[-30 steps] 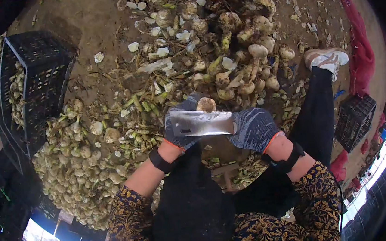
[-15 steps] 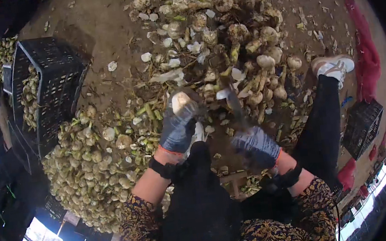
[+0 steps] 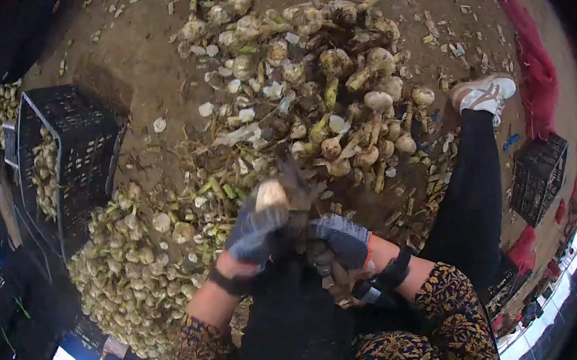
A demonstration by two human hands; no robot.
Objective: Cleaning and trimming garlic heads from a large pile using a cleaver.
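**Gloved hands on a root bulb, centre of frame**

Head view: my left hand (image 3: pixel 255 228), in a grey knit glove, is closed around a pale round bulb (image 3: pixel 270 194) just left of centre, its cut face turned up. My right hand (image 3: pixel 339 241), also gloved, sits just beside it at lower centre, curled around something dark; I cannot tell what it grips. The bulb looks firm and fairly dense, with a dirty skin that could slip, so I judge the rounded body the best place to hold, not the stringy roots. Untrimmed bulbs (image 3: pixel 337 106) lie heaped in the upper centre, trimmed ones (image 3: pixel 130 264) at lower left beside a black crate (image 3: pixel 73 142). My outstretched leg and white shoe (image 3: pixel 485 91) are at right.
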